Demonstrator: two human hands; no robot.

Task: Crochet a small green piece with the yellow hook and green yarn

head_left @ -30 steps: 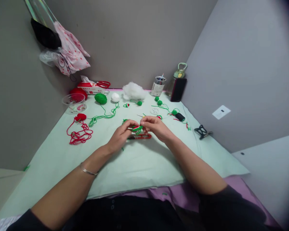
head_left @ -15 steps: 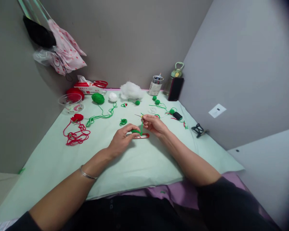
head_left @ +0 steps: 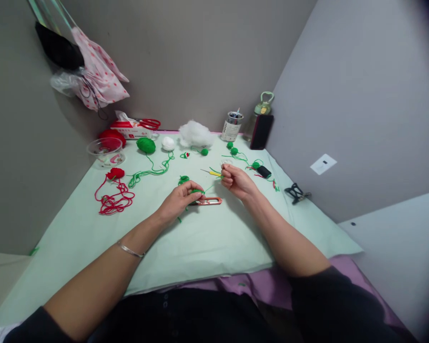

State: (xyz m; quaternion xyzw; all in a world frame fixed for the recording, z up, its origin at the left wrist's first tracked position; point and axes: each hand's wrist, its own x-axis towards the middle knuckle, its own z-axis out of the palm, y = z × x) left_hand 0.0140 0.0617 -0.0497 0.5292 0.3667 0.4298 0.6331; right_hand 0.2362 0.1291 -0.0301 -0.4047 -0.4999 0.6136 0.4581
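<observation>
My left hand (head_left: 183, 196) is closed round a small green crochet piece (head_left: 197, 191), most of it hidden by the fingers. A thin green yarn strand (head_left: 211, 185) stretches from that piece up to my right hand (head_left: 236, 180), whose fingers are pinched on its end. Just left of the right fingers lies a crochet hook (head_left: 214, 174) with a yellow handle, its metal tip pointing left. Under and beside my left fingertips are orange-red thread snips (head_left: 212, 201), flat on the cloth. A small green yarn bundle (head_left: 183, 179) rests behind the left hand.
Red yarn (head_left: 116, 200) lies tangled at left, near a clear plastic tub (head_left: 105, 155). Green (head_left: 146, 145) and white (head_left: 168, 144) yarn balls and white stuffing (head_left: 195, 134) stand behind. A pen can (head_left: 231, 127), phone (head_left: 261, 132) and black claw clip (head_left: 297, 193) are at right.
My right hand has moved right, drawing the green strand from upright to a slant. My left hand has shifted slightly left and up. More of the yellow hook handle now shows.
</observation>
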